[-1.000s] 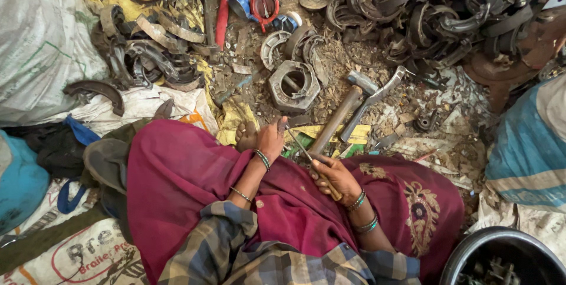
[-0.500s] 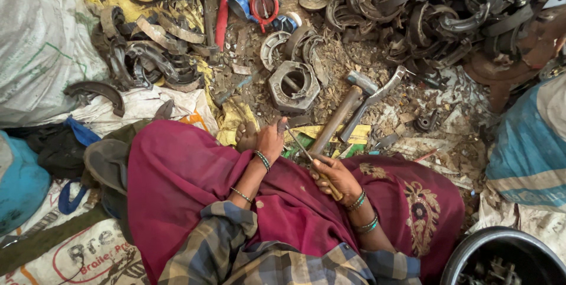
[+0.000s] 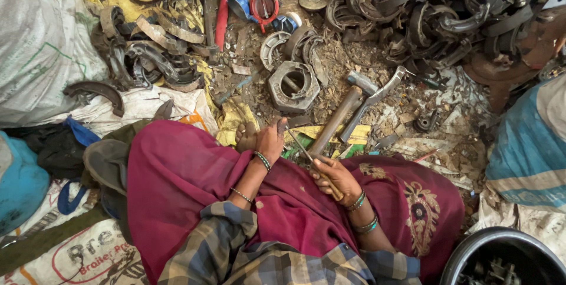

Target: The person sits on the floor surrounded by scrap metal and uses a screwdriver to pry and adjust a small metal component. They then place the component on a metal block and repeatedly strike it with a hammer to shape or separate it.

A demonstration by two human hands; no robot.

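Two hands are working over your magenta cloth lap (image 3: 194, 173) | your right hand (image 3: 333, 177) is closing around a thin wooden-handled metal tool (image 3: 309, 158) | your left hand (image 3: 270, 140) is curling onto its tip, grip unclear | beyond, a wooden-handled steel hammer (image 3: 345, 114) is lying beside a grey hexagonal metal housing (image 3: 293, 86) | farther, rusty curved metal scraps (image 3: 424, 7) are piling up.

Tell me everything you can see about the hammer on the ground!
The hammer lies flat on the littered ground, just in front of the person's knees. It has a long brown handle that looks like worn wood and a grey metal head, dull and dirty. The head points up and away, the handle end toward the right hand. A grey metal bar lies alongside it. No hand touches it.
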